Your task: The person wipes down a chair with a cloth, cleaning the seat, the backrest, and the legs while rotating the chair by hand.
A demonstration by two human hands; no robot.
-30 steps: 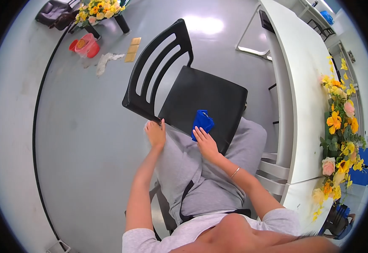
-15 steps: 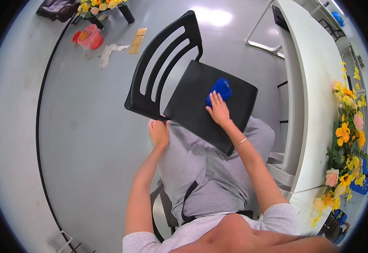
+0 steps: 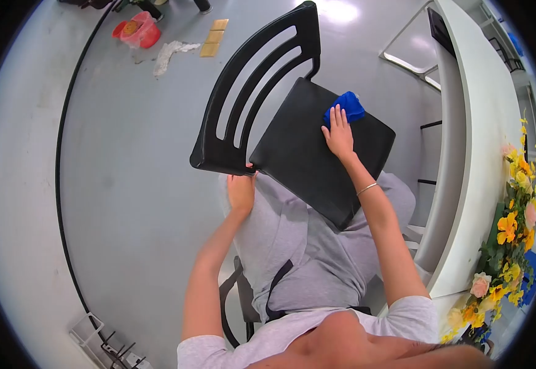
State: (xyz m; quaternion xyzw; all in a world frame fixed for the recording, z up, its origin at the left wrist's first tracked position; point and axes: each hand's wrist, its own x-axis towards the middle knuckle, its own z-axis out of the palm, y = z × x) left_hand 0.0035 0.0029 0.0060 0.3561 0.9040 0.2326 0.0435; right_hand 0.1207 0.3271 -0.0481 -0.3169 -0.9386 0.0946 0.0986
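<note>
A black chair with a slatted backrest stands before me, its seat corner over my lap. My right hand lies flat on a blue cloth, fingers stretched out, pressing it onto the seat near the far edge. The cloth is bunched up beyond the fingertips. At the seat's near left corner, below the backrest, my left hand is closed round the chair's edge. Its fingers are partly hidden by the chair.
A white table runs along the right, bearing yellow and orange flowers. On the floor at the upper left are a red bucket, a crumpled white cloth and a gold-coloured strip. A small white frame stands lower left.
My right hand has slid the blue cloth across the seat toward its far edge. The left hand stays at the chair's corner. The whole view has shifted slightly.
</note>
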